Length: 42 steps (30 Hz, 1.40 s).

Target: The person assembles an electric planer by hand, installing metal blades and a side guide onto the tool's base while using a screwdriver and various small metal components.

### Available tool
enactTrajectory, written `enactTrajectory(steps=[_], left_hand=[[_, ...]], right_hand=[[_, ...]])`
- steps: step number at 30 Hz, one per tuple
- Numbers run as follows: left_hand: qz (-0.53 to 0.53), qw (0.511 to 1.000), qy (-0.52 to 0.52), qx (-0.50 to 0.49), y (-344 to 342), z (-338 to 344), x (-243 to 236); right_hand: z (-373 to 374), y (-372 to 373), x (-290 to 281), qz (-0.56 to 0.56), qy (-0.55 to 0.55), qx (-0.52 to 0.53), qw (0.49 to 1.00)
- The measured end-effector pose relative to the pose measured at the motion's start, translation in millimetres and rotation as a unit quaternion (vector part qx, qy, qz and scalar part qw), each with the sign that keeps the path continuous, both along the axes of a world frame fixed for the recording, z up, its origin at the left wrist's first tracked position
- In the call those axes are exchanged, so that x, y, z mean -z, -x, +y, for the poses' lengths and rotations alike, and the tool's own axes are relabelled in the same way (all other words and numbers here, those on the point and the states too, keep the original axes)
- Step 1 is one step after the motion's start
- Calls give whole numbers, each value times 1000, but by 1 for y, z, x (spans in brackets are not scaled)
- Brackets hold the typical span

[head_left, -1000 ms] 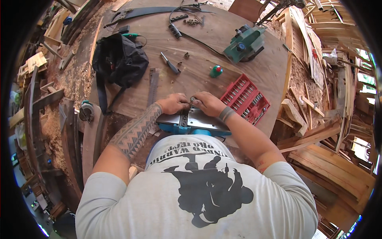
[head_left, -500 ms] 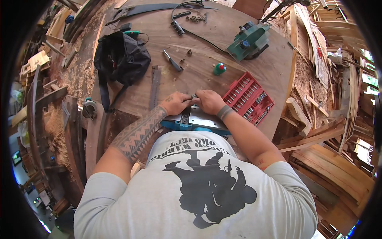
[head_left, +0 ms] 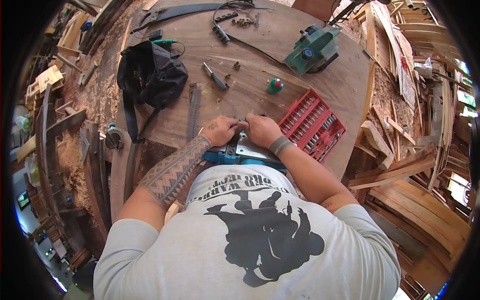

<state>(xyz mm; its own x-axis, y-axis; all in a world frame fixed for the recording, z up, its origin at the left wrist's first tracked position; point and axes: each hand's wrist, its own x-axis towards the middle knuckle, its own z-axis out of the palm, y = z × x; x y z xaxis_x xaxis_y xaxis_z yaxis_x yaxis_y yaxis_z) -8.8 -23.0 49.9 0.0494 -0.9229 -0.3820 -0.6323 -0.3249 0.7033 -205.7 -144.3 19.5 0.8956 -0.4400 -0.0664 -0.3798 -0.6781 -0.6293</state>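
Blue tool (head_left: 255,152) with flat metal plate: at near edge of wooden table (head_left: 255,70), its front partly behind the shirt. Left hand (head_left: 220,131) and right hand (head_left: 262,130) meet over the plate, fingers curled inward; cannot tell what the fingertips grip. Red socket case (head_left: 312,125): open, near right edge. Metal ruler (head_left: 194,112): beyond left hand. Green bottle (head_left: 274,86) and screwdriver (head_left: 216,76): mid-table. Black bag (head_left: 151,75): left edge. Green planer (head_left: 313,50): toward far right corner. Saw (head_left: 187,15): along far edge.
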Motion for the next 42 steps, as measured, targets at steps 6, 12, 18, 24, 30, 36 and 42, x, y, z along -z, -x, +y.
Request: enactTrajectory(steps=[6,12,18,24,30,36,42], left_hand=[[18,1000,23,2,0,2,2],[15,1000,-3,24,-6,-3,4],[228,972,8,-63,-17,8,29],[136,990,-34,-17,-13,6,-8],[110,994,-1,-11,-14,9,-13],[104,994,-17,-9,-14,7,-19],[97,995,-1,-5,-16,11,-16]], right_hand=[[5,-2,-11,37,-21,29,999],[-5,2,-18,-2,-68,25,997],[-35,-14,-33,-49,-87,-87,991],[-45,-17,-40,-30,-50,-191,980],[-51,-22,-50,-19,-39,-234,971],[-56,-21,-48,-2,-25,-249,968],[-56,-26,-52,0,-33,-259,965]])
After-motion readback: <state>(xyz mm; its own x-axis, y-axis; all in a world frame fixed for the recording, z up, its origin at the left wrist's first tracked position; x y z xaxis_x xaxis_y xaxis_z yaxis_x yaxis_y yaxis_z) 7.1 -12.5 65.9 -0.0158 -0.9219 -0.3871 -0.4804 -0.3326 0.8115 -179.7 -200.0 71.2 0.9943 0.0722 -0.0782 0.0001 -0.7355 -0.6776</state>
